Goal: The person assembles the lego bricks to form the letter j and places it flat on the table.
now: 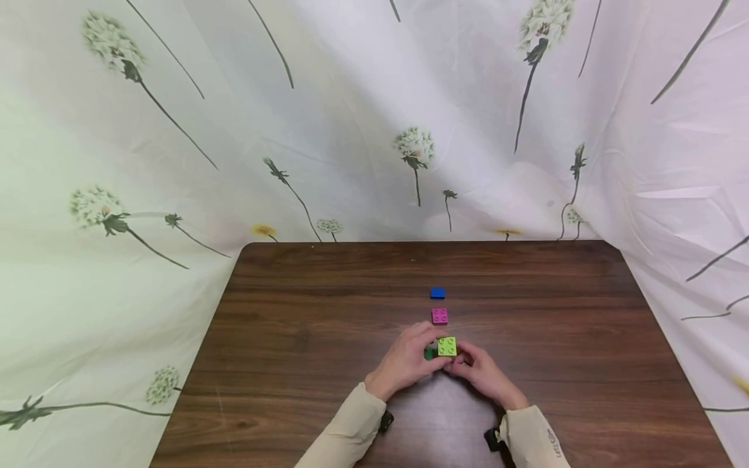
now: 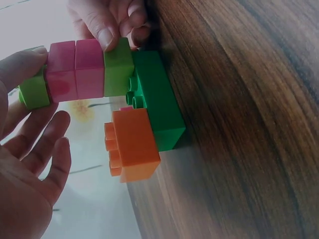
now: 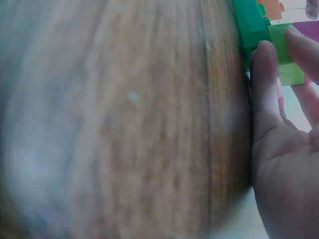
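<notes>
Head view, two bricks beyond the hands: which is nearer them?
The magenta brick, close by the left hand; the blue brick lies farther off, toward the far edge of the table.

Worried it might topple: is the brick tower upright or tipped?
Upright: the tower rises from the green base, its lime top brick facing studs-up.

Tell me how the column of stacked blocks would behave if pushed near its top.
The column would likely tip before sliding, being four blocks tall and one block wide. Its smooth, hard-edged blocks suggest stiffness. The longer dark green brick beneath may steady it somewhat.
</notes>
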The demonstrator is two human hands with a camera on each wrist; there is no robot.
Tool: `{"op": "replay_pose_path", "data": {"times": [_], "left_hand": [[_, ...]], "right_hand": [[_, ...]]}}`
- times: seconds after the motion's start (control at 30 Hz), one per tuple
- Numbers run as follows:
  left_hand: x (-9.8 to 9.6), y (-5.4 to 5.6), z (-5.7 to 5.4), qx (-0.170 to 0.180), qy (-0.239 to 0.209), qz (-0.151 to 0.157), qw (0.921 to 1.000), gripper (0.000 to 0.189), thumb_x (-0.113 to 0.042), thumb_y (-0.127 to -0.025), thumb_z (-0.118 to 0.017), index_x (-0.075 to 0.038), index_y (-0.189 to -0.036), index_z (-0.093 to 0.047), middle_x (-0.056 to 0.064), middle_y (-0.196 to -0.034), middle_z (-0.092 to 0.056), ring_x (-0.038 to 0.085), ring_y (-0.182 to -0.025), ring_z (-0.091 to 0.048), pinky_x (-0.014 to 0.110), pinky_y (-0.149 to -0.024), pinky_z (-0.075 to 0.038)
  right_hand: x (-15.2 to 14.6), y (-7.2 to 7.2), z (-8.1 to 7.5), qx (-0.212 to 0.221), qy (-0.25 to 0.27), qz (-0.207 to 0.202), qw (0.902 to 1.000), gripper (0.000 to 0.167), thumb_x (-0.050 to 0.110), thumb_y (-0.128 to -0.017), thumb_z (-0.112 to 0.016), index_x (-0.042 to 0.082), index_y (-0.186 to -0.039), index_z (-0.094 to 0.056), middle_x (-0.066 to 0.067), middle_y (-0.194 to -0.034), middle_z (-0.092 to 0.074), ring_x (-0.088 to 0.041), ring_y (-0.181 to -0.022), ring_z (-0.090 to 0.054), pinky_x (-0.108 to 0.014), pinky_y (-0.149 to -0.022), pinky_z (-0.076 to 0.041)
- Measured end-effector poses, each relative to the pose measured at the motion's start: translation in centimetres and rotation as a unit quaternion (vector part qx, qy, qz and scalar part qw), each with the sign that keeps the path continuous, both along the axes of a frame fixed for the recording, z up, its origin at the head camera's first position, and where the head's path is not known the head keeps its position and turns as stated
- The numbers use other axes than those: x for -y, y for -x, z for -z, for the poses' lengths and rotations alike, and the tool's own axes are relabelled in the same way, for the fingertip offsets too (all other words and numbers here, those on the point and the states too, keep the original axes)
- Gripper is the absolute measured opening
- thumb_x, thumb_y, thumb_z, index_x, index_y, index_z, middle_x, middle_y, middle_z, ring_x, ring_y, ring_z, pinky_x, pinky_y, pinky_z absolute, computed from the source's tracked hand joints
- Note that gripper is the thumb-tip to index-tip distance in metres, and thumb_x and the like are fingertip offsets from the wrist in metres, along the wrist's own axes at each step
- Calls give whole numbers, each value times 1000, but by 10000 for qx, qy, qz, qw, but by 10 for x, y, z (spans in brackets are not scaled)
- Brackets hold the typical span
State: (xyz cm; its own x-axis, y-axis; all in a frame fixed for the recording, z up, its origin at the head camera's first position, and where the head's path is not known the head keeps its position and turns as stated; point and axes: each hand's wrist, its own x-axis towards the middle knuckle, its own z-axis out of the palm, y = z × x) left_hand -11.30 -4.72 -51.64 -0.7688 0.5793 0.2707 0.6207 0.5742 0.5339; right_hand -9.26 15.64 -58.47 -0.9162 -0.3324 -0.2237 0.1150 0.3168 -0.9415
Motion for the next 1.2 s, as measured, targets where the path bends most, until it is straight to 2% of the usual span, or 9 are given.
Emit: {"op": "replay_pose_path", "data": {"times": [0.2, 0.6, 1.0, 1.2], "left_hand": [[-1, 0, 0, -442, 255, -15, 9987, 34, -34, -80, -78, -20, -109, -69, -8, -95, -61, 5, -79, -52, 19, -72, -41], [-2, 0, -1, -485, 575, -72, 9971, 36, -37, -80, -77, -20, -111, -69, -7, -101, -64, 7, -87, -58, 26, -78, -45], [-1, 3, -5, -214, 1009, -121, 9946, 39, -40, -82, -75, -21, -115, -69, -7, -114, -68, 6, -101, -62, 27, -81, -45], [0, 4, -5, -54, 862, -117, 9962, 39, -41, -81, -76, -21, -113, -70, -7, -113, -69, 6, -101, -63, 25, -80, -45]], "right_hand": [[0, 0, -1, 55, -24, 65, 10000, 34, 21, -88, -70, 10, -118, -60, -3, -89, -66, -10, -81, -60, -21, -75, -47], [2, 0, -2, 243, -20, 231, 9994, 41, 18, -88, -70, 7, -126, -57, -5, -92, -65, -15, -85, -59, -22, -77, -46], [0, 0, -1, 134, 138, -1, 9998, 44, 20, -87, -70, 5, -126, -56, -6, -90, -66, -10, -81, -61, -21, -74, -48], [0, 0, -2, 148, 132, 0, 9998, 44, 20, -87, -70, 6, -127, -56, -7, -91, -66, -11, -81, -60, -21, -74, -47]]}}
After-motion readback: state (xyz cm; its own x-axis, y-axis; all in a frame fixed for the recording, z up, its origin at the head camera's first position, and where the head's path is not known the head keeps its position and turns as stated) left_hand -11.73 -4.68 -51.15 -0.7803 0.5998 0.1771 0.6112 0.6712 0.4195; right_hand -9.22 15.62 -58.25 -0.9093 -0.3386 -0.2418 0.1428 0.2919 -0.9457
